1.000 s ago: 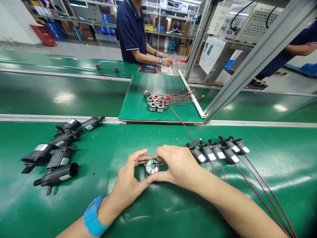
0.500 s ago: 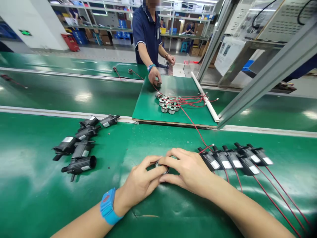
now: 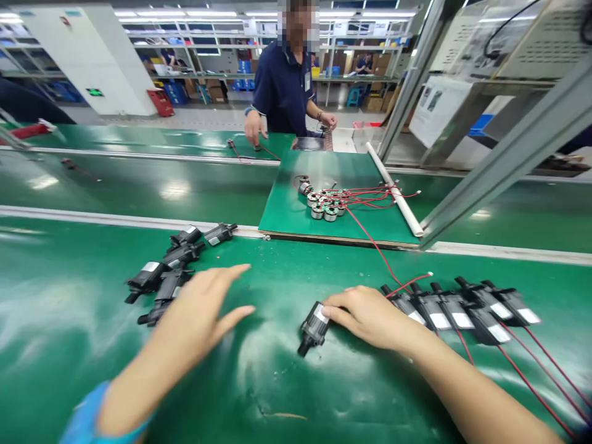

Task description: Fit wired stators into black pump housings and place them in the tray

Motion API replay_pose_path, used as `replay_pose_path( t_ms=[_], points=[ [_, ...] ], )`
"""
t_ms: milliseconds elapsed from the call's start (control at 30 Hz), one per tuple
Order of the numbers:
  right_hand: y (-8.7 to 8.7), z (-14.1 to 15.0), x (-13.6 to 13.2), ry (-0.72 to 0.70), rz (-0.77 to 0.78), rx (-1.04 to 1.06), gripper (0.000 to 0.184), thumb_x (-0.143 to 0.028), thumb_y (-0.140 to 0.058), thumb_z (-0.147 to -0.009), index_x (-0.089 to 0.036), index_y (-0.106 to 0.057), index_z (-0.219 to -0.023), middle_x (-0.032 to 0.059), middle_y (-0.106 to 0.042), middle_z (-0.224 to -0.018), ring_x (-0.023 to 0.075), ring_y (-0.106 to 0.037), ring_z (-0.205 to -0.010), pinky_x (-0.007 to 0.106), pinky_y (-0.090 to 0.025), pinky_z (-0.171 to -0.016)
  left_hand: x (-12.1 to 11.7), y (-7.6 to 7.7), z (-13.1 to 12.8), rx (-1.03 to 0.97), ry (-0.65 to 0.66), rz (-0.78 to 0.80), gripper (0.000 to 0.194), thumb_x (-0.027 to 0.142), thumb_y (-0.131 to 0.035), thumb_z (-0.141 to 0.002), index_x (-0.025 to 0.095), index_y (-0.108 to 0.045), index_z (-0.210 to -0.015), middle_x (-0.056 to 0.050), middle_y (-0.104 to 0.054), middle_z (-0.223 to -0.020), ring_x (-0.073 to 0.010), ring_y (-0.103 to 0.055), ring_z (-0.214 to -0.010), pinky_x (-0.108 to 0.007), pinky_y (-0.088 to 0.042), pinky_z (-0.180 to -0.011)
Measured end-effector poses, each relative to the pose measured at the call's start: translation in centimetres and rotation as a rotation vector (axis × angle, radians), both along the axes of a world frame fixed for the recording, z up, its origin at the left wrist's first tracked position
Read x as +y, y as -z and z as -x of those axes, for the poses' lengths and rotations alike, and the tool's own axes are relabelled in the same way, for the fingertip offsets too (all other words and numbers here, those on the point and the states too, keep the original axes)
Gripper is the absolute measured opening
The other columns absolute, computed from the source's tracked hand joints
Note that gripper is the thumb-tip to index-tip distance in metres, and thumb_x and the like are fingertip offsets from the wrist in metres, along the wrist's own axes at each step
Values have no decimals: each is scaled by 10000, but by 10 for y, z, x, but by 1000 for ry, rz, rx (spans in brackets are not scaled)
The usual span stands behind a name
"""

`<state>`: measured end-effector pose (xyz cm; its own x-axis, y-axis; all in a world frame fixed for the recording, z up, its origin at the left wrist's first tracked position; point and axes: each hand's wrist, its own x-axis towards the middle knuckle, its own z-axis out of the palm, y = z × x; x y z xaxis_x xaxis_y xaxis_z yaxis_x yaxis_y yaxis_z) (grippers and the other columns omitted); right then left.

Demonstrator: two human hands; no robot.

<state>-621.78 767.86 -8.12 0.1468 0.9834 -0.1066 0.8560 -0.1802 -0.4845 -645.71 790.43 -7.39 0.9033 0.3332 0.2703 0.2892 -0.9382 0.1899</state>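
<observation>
My right hand [image 3: 361, 311] has its fingers closed on the labelled end of a small black pump [image 3: 314, 327], whose nozzle points down toward me on the green mat. My left hand [image 3: 198, 308] is open, thumb and fingers apart, with a blue band on its wrist. It hovers beside several black pumps [image 3: 147, 277] with white labels on the left, partly covering the nearest ones. Right of my right hand lie more black pumps [image 3: 462, 308] in a row, with red wires trailing toward me.
On a raised green board [image 3: 287, 209] ahead sit several round metal motor parts [image 3: 326, 203] with red wires. A white tube [image 3: 395, 188] lies along its right side. A slanted metal post [image 3: 499, 154] rises at right. Across the line a co-worker [image 3: 287, 80] reaches toward a small part.
My hands have parted: the left has moved left toward the pumps, and the right now holds a pump on the mat. The co-worker's hand has moved from the board to the far belt.
</observation>
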Motion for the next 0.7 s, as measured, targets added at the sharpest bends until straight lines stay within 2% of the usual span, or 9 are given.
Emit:
replay_pose_path(
  t_ms=[33, 67, 133, 200, 300, 400, 500, 600, 700],
  points=[
    [0, -2, -2, -52, 34, 18, 329, -410, -477, -1045, -297, -756, -912, -15, -769, -825, 186, -708, -775, 281, -442, -663, 16, -1, 15, 56, -40, -92, 652, 634, -553, -908, 200, -531, -1394, -148, -643, -1239, -362, -611, -1132, -514, -493, -997],
    [0, -3, -3, -105, 52, 42, 322, -411, -501, -1035, -294, -757, -879, -22, -764, -799, 178, -705, -759, 273, -436, -659, 30, 0, 30, 128, -109, -181, 613, 648, -463, -939, 199, -579, -1341, -151, -629, -1240, -373, -609, -1093, -521, -502, -949],
    [-1, -4, -3, -169, 37, 96, 244, -409, -568, -1007, -297, -767, -920, -28, -776, -864, 169, -707, -822, 265, -450, -716, 55, 8, 55, 274, -226, -307, 575, 566, -266, -1010, 206, -646, -1249, -130, -630, -1202, -346, -605, -1003, -492, -518, -846],
    [-4, -9, 1, -123, -45, 105, 206, -404, -592, -997, -295, -765, -1020, -21, -780, -975, 169, -692, -922, 271, -461, -807, 71, 20, 71, 359, -252, -388, 572, 473, -205, -1024, 215, -697, -1162, -114, -656, -1106, -303, -598, -894, -433, -516, -760],
    [-10, -29, 16, 73, -233, -48, 244, -395, -576, -1005, -250, -748, -1100, 30, -762, -1072, 196, -651, -1008, 323, -448, -920, 74, 32, 72, 338, -190, -399, 500, 456, -293, -1011, 217, -729, -1062, -113, -690, -1052, -299, -623, -863, -433, -527, -744],
    [-15, -65, 41, 289, -356, -279, 230, -343, -602, -986, -231, -733, -1138, 69, -732, -1137, 241, -612, -1064, 385, -427, -972, 50, 32, 45, 161, -50, -180, 440, 563, -437, -971, 212, -689, -1058, -113, -726, -1109, -325, -676, -1009, -482, -545, -887],
    [-18, -102, 69, 485, -379, -396, 260, -287, -584, -982, -223, -703, -1204, 90, -692, -1211, 266, -583, -1120, 395, -429, -982, 5, 25, 5, -10, 59, 104, 442, 598, -566, -918, 247, -616, -1183, -78, -742, -1126, -276, -722, -999, -382, -579, -864],
    [-19, -125, 91, 526, -355, -416, 287, -236, -537, -991, -199, -677, -1240, 97, -689, -1211, 251, -594, -1107, 372, -440, -971, -39, 22, -31, -108, 151, 241, 407, 505, -595, -944, 286, -555, -1284, -45, -726, -1169, -229, -724, -1013, -314, -579, -856],
    [-17, -131, 103, 498, -328, -441, 299, -269, -553, -990, -230, -670, -1263, 90, -691, -1180, 252, -595, -1078, 378, -447, -937, -63, 28, -51, -149, 222, 329, 360, 417, -616, -952, 303, -552, -1288, -25, -718, -1156, -204, -711, -1028, -291, -570, -867]
  ],
)
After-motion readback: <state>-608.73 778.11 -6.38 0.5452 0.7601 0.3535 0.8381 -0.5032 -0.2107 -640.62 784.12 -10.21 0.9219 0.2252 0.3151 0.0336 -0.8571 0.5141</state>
